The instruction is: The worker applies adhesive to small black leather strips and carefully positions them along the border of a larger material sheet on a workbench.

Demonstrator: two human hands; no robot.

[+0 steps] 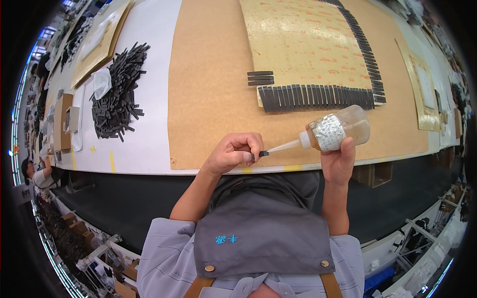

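Note:
Between the thumb and fingers of my left hand (236, 153) is a small black strip (264, 153), held over the table's near edge. My right hand (338, 161) grips a translucent squeeze bottle (356, 125) with a silvery label, tipped on its side. Its long thin nozzle points left, and the tip meets or nearly meets the strip. Beyond my hands lies a yellowish board (303, 44) with black strips (318, 97) set side by side along its near and right edges. Several more strips (260, 78) stick out at its left edge.
A heap of loose black strips (117, 94) lies on the white tabletop at left, with a crumpled white plastic bag (102, 83) on it. Brown paper (208, 74) covers the table's middle. More boards rest at far left and right (422, 94). Another person (42, 174) is at far left.

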